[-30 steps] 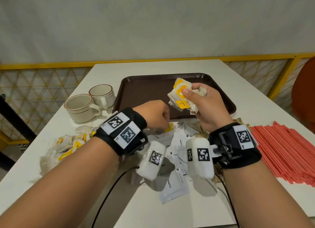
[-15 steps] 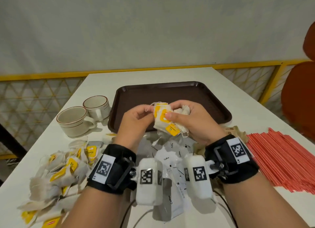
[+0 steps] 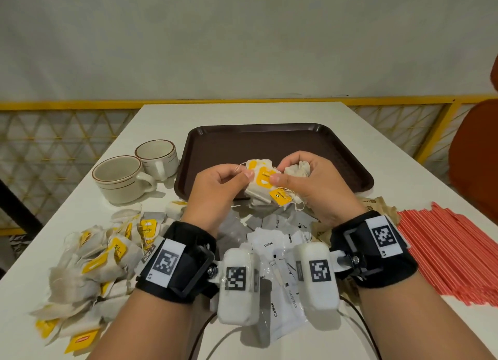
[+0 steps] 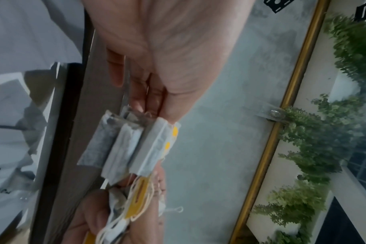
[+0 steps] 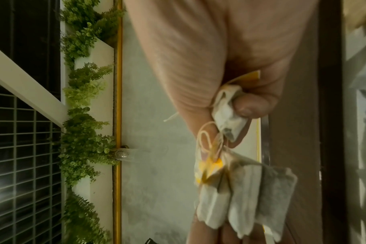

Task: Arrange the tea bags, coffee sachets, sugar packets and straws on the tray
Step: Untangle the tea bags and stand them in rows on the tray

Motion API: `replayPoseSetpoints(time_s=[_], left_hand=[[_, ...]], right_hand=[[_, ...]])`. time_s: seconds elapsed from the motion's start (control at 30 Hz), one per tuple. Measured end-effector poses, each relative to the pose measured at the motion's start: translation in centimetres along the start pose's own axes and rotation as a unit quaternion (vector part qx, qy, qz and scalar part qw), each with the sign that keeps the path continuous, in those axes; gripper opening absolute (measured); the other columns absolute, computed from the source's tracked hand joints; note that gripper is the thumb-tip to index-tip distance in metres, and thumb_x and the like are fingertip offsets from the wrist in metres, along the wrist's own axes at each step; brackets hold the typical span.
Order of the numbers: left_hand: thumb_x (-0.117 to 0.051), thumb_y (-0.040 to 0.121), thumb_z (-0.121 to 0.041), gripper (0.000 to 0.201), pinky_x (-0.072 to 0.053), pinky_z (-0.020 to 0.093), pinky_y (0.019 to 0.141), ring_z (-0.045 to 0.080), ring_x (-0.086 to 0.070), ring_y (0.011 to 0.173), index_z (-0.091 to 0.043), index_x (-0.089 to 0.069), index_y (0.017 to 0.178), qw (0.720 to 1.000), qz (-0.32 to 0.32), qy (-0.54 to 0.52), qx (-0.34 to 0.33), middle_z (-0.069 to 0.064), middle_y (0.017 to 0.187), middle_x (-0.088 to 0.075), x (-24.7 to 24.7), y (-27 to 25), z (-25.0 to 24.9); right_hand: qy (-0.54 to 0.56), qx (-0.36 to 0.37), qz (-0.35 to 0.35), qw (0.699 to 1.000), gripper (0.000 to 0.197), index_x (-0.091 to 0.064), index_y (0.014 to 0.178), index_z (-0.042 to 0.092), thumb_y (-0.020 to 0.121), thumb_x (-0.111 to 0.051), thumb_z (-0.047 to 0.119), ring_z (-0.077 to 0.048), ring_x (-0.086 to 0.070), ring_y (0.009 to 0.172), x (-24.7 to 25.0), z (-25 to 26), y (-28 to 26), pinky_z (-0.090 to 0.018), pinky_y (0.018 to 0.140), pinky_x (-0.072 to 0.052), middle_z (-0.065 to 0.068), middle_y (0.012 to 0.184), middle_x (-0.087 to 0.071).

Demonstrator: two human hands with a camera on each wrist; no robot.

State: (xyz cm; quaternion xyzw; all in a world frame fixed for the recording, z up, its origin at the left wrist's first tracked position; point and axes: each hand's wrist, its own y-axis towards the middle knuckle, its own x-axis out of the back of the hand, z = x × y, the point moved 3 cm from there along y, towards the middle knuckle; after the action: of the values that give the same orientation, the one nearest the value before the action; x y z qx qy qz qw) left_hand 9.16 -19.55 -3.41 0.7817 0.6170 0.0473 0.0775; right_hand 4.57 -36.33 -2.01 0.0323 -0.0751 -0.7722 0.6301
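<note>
both hands (image 3: 215, 190) (image 3: 310, 187) pinch tea bags (image 3: 262, 180), seemingly three, above tray (image 3: 269, 144)

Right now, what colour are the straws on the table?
Red; the straws show best in the head view.

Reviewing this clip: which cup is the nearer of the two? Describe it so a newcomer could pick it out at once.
Start from the dark brown plastic tray in the middle of the white table. Two cream ceramic cups with brown rim lines stand just off its left edge. The nearer cream cup is the larger-looking one closer to the heap of yellow-tagged tea bags, its handle pointing right; the farther cream cup sits beside the tray.
</note>
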Motion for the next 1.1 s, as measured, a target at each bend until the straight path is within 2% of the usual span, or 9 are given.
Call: replayPoseSetpoints(time_s=[0.2, 0.4, 0.5, 0.63, 0.73, 0.8, 0.9, 0.97, 1.1], left_hand=[[-0.066, 0.086, -0.011, 0.010, -0.055, 0.025, 0.070, 0.017, -0.068, 0.078, -0.003, -0.072, 0.087, 1.000, 0.007, -0.001, 0.005, 0.014, 0.087, -0.073, -0.3, -0.2, -0.1], [-0.067, 0.087, -0.016, 0.016, -0.054, 0.044, 0.089, 0.024, -0.065, 0.081, -0.018, -0.074, 0.073, 0.999, -0.042, 0.001, 0.005, 0.014, 0.080, -0.071, 0.5, 0.2, 0.1], [-0.067, 0.086, -0.012, 0.014, -0.054, 0.039, 0.087, 0.022, -0.065, 0.080, -0.017, -0.073, 0.075, 1.000, -0.025, 0.011, -0.006, 0.017, 0.082, -0.070, 0.5, 0.2, 0.0], [-0.068, 0.084, -0.004, 0.008, -0.056, 0.026, 0.077, 0.016, -0.066, 0.078, -0.009, -0.073, 0.087, 0.999, 0.014, 0.029, -0.023, 0.009, 0.087, -0.073, -0.1, -0.2, -0.2], [-0.071, 0.082, -0.006, 0.008, -0.057, 0.032, 0.080, 0.023, -0.069, 0.084, -0.010, -0.073, 0.088, 0.997, -0.008, 0.060, -0.037, 0.009, 0.089, -0.073, 0.1, 0.0, 0.0], [-0.071, 0.081, -0.006, 0.010, -0.057, 0.035, 0.081, 0.021, -0.068, 0.080, -0.015, -0.070, 0.085, 0.996, -0.021, 0.072, -0.042, 0.006, 0.084, -0.072, 0.4, 0.1, 0.0], [-0.068, 0.083, -0.002, 0.018, -0.053, 0.037, 0.079, 0.017, -0.062, 0.072, -0.019, -0.063, 0.090, 0.998, 0.008, 0.047, -0.045, 0.004, 0.075, -0.067, 0.1, -0.2, -0.3], [-0.066, 0.084, 0.000, 0.024, -0.050, 0.039, 0.076, 0.020, -0.059, 0.073, -0.021, -0.057, 0.091, 0.997, 0.027, 0.042, -0.052, 0.004, 0.074, -0.064, -0.2, -0.3, -0.4], [-0.056, 0.084, 0.011, 0.033, -0.047, 0.037, 0.073, 0.020, -0.055, 0.075, -0.020, -0.062, 0.076, 0.996, 0.052, 0.040, -0.063, 0.006, 0.079, -0.062, -0.5, -0.3, -0.5]], right_hand=[[-0.021, 0.004, 0.037, 0.999, 0.019, -0.069, 0.089, 0.011, 0.074, -0.079, 0.005, -0.021, -0.069, 0.078, -0.2, 0.2, -0.2, -0.036, 0.071, -0.059, -0.008, 0.088, -0.071], [0.036, -0.020, 0.044, 0.998, 0.017, -0.070, 0.087, 0.010, 0.072, -0.076, 0.002, -0.018, -0.068, 0.071, 0.4, 0.4, -0.1, -0.030, 0.064, -0.058, -0.008, 0.081, -0.071], [0.065, -0.011, 0.058, 0.996, 0.021, -0.069, 0.088, 0.008, 0.069, -0.075, 0.005, -0.017, -0.068, 0.068, 0.2, 0.7, -0.2, -0.028, 0.061, -0.057, -0.007, 0.080, -0.071], [0.076, 0.007, 0.037, 0.996, 0.017, -0.070, 0.085, 0.011, 0.071, -0.074, 0.003, -0.018, -0.067, 0.069, -0.1, 0.5, -0.2, -0.030, 0.063, -0.058, -0.008, 0.079, -0.071], [0.107, -0.004, 0.047, 0.993, 0.018, -0.068, 0.087, 0.009, 0.070, -0.073, 0.004, -0.018, -0.068, 0.067, 0.0, 0.6, -0.2, -0.029, 0.061, -0.058, -0.009, 0.079, -0.071], [0.149, -0.017, 0.059, 0.987, 0.020, -0.067, 0.086, 0.009, 0.067, -0.072, 0.006, -0.019, -0.067, 0.067, 0.1, 0.7, -0.2, -0.030, 0.063, -0.059, -0.010, 0.081, -0.071], [0.173, -0.020, 0.049, 0.984, 0.021, -0.066, 0.086, 0.009, 0.066, -0.072, 0.006, -0.023, -0.067, 0.072, 0.1, 0.7, -0.1, -0.034, 0.067, -0.058, -0.015, 0.089, -0.070], [0.154, -0.021, 0.026, 0.988, 0.021, -0.066, 0.085, 0.009, 0.065, -0.073, 0.007, -0.022, -0.067, 0.069, -0.1, 0.4, 0.0, -0.033, 0.064, -0.059, -0.013, 0.085, -0.070], [0.146, -0.021, -0.017, 0.989, 0.022, -0.065, 0.084, 0.008, 0.065, -0.075, 0.006, -0.024, -0.067, 0.076, -0.2, 0.0, 0.2, -0.031, 0.067, -0.058, -0.017, 0.091, -0.069]])
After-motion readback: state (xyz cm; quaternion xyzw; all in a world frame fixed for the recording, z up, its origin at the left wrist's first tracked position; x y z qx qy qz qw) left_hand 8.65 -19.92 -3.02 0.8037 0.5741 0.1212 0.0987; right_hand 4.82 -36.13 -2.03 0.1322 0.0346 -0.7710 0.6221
